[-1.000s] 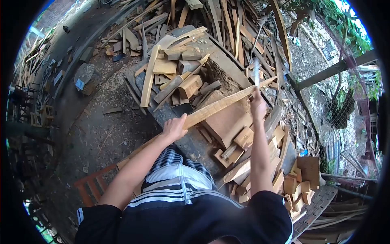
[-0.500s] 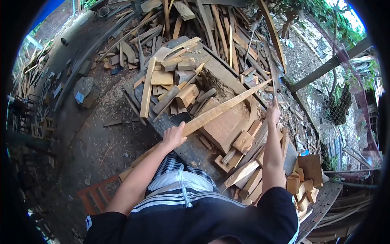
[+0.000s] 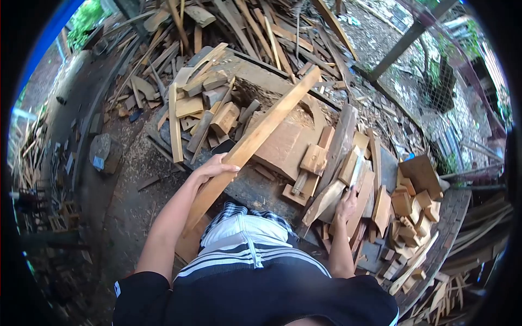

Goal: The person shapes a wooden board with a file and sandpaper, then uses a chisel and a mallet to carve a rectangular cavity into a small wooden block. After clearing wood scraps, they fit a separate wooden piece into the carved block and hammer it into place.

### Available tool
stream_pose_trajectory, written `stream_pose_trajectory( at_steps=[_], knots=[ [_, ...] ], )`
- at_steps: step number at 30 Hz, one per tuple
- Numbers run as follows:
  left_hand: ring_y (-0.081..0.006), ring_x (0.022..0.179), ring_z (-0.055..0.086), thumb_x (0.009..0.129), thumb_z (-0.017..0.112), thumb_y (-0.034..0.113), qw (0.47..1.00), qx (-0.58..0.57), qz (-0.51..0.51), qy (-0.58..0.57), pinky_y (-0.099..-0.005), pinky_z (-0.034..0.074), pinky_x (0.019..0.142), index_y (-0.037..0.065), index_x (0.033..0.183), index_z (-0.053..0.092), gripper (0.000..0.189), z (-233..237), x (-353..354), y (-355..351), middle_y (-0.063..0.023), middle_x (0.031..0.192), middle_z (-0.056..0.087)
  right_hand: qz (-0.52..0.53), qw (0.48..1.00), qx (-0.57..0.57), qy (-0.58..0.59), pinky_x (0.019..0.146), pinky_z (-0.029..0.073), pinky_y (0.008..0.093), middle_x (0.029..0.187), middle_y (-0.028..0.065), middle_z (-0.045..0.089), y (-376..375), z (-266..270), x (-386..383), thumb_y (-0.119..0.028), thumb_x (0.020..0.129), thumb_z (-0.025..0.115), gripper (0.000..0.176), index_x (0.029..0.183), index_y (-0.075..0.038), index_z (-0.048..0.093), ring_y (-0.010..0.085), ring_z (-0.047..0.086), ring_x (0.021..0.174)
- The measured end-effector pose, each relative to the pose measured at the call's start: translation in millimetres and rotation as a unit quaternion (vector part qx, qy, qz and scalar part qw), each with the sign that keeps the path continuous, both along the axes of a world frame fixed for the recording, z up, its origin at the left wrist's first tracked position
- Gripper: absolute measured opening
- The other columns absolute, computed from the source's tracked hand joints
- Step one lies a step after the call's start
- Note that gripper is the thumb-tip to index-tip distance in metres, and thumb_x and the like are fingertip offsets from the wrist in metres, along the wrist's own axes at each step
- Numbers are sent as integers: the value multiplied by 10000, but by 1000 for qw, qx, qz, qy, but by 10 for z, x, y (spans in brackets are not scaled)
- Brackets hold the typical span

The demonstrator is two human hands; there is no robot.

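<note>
- Plank [image 3: 266, 126]: long, pale, rough-edged. It lies slantwise over the reddish block [image 3: 283, 148], its near end down past the person's lap and its far end up by the scrap heap [image 3: 255, 27].
- Left hand [image 3: 217, 168]: clamped on the plank's near third, fingers wrapped over the top edge and thumb underneath as far as can be seen.
- Right hand [image 3: 346, 205]: closed round the handle of a blade [image 3: 356, 167]. The blade points up and away, over the offcuts [image 3: 402, 204] on the right side of the bench.
- Change: half a second ago the right arm was up, with the blade high beyond the plank's far end. Now it is low and well apart from the plank.
- Change: the plank has swung to a steeper line, with its far end further left.
- Reading: the blade is off the wood, so this looks like a pause between strokes. The plank is being re-set on the block, with only the left hand steadying it.
- Bench [image 3: 247, 190]: dark top, littered with short blocks [image 3: 209, 111] to the left.
- Ground: sawdust and chips [image 3: 136, 163], and a stone block with a blue tag [image 3: 101, 155].
- Wire mesh fence [image 3: 440, 81] at the upper right.
</note>
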State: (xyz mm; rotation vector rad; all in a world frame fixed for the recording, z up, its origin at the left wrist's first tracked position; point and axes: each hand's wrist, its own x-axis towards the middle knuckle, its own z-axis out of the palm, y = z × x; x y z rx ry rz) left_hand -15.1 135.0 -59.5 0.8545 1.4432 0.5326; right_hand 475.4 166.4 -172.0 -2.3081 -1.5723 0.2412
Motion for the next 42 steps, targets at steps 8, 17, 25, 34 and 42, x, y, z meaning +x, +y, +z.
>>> stream_pose_trajectory(
  at_steps=[8, 17, 25, 34, 42],
  knots=[
    [-167, 767, 648, 775, 750, 253, 994, -64, -18, -83, -303, 546, 677, 25, 1209, 488, 556, 249, 98, 31, -111, 909, 630, 202, 968, 144, -34, 1062, 311, 453, 1357, 162, 397, 204, 695, -748, -197, 850, 639, 706, 1473, -135, 312, 319, 383, 1259],
    [-182, 913, 596, 663, 817, 293, 972, 66, -214, 64, -315, 468, 812, 4, 1172, 543, 647, 403, -162, -116, -100, 995, 636, 543, 819, 130, -133, 1177, 150, 466, 1479, 67, 325, 943, 1412, -1500, -176, 737, 721, 839, 1459, -338, 324, 298, 263, 1394],
    [-206, 888, 641, 612, 831, 381, 827, 144, -429, 333, -358, 502, 794, 51, 1077, 618, 608, 1096, -521, 647, -117, 993, 663, 578, 799, 153, -64, 650, 501, 360, 822, 56, 582, 681, 1372, -1256, -174, 533, 784, 735, 1236, -157, 571, 243, 600, 751],
    [-262, 993, 630, 836, 616, 204, 786, 488, -27, 377, -393, 499, 917, 86, 1173, 599, 357, 1274, -265, 832, -124, 1067, 657, 326, 905, -38, 270, 698, 513, 364, 853, 175, 687, 437, 1294, -1428, -245, 762, 704, 541, 1240, -35, 562, 261, 676, 774],
    [-209, 896, 682, 821, 647, 117, 908, 305, -32, 285, -348, 527, 797, 38, 1107, 619, 297, 400, -358, -105, -115, 983, 692, 258, 888, -184, 333, 527, 439, 271, 647, 36, 569, 371, 1121, -1308, -214, 776, 656, 389, 1100, -2, 620, 119, 534, 558]
  ],
)
